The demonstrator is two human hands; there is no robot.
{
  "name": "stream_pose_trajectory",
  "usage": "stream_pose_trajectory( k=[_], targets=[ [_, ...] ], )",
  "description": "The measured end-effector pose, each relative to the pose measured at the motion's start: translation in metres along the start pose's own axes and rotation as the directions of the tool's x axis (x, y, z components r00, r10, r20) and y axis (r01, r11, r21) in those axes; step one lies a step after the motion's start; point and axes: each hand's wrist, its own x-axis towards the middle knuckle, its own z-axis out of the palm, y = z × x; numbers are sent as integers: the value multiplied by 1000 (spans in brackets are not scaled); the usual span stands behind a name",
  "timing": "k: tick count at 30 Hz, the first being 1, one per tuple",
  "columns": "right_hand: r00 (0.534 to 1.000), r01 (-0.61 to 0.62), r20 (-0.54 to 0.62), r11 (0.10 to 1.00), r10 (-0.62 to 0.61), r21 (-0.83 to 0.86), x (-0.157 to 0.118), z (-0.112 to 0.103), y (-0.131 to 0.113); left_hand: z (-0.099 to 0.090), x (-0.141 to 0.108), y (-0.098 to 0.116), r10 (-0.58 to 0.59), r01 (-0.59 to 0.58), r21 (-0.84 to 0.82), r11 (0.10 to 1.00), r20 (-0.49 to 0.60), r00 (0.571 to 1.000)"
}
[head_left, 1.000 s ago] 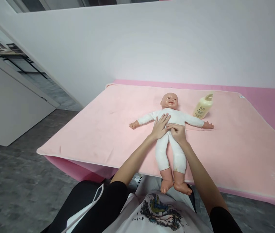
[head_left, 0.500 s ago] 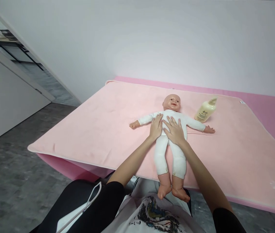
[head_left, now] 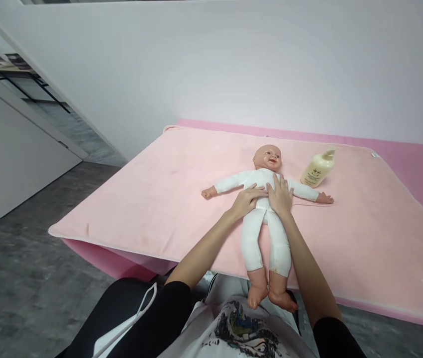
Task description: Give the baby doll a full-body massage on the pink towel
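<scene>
A baby doll point(head_left: 267, 179) with a white cloth body lies on its back, arms spread and head away from me. My left hand point(head_left: 248, 200) rests open on the left side of its belly, fingers pointing across to the right. Against the right side of its chest, my right hand point(head_left: 280, 196) lies flat with fingers pointing toward the head. Both hands touch the torso and hide part of it. Beyond the doll's arm on the right stands a pale yellow pump bottle point(head_left: 316, 170).
Under the doll a pale pink blanket point(head_left: 152, 199) covers a table with a darker pink cover point(head_left: 413, 174). A white wall point(head_left: 234, 64) rises behind it. The doll's feet overhang the near edge, close to my body. At far left is a white panel point(head_left: 17, 149).
My left hand has turned and slid lower across the belly, its fingers now pointing right. My right hand has shifted right and up, its fingers now pointing toward the head.
</scene>
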Motion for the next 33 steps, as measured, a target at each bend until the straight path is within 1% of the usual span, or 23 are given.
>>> stream_pose_trajectory(
  k=[2, 5, 8, 11, 13, 14, 15, 17, 19, 20, 21, 22, 23, 24, 25, 27, 28, 29, 30, 33],
  targets=[
    [1000, -22, -8, 999, 23, 44, 1, 1, 4, -4, 0, 4, 51, -49, -23, 999, 87, 995],
    [998, -46, -40, 987, 53, 151, 5, 1, 11, -10, 1, 12, 69, -69, -6, 998, 164, 984],
    [993, -62, -78, 956, 88, 286, 8, -3, 17, -15, 0, 19, 79, -99, 54, 994, 288, 954],
    [980, -104, -122, 924, 159, 368, 8, -8, 21, -18, 1, 23, 34, -72, 87, 994, 378, 925],
    [967, -109, -175, 921, 185, 373, 7, -10, 20, -17, 3, 24, -19, -29, 119, 992, 386, 922],
    [960, -98, -211, 924, 186, 370, 6, -11, 18, -16, 4, 24, -50, -4, 141, 990, 373, 927],
    [951, -75, -252, 926, 178, 370, 5, -12, 16, -15, 5, 23, -83, 26, 164, 986, 347, 934],
    [936, 14, -330, 920, 127, 392, 2, -14, 11, -10, 5, 20, -157, 104, 205, 973, 261, 953],
    [937, 129, -348, 880, 43, 456, -1, -15, 4, -5, 6, 13, -225, 193, 210, 958, 143, 964],
    [948, 176, -319, 849, -9, 498, -3, -15, 0, -2, 6, 8, -246, 229, 186, 955, 72, 967],
    [962, 208, -264, 817, -71, 538, -5, -15, -4, 1, 5, 2, -255, 254, 144, 956, -7, 967],
    [971, 229, -195, 793, -142, 564, -7, -14, -7, 4, 5, -5, -257, 265, 89, 960, -94, 962],
    [968, 250, -121, 785, -220, 566, -9, -14, -11, 6, 5, -12, -254, 264, 28, 964, -185, 949],
    [952, 282, -52, 793, -303, 540, -11, -13, -14, 8, 4, -19, -255, 256, -31, 966, -270, 929],
    [924, 328, 11, 808, -382, 490, -13, -12, -17, 10, 4, -25, -261, 248, -81, 965, -337, 904],
    [866, 424, 115, 836, -487, 349, -15, -11, -20, 12, 3, -34, -293, 245, -164, 955, -419, 859],
    [850, 453, 156, 848, -504, 275, -16, -11, -21, 12, 3, -36, -312, 247, -200, 948, -438, 843],
    [846, 464, 187, 861, -500, 207, -16, -11, -22, 12, 3, -37, -331, 249, -233, 940, -449, 830],
    [851, 461, 207, 875, -482, 143, -15, -11, -22, 12, 3, -37, -345, 247, -261, 933, -455, 821],
    [894, 410, 206, 912, -397, -20, -14, -10, -23, 11, 3, -33, -357, 236, -300, 924, -459, 813]
  ],
)
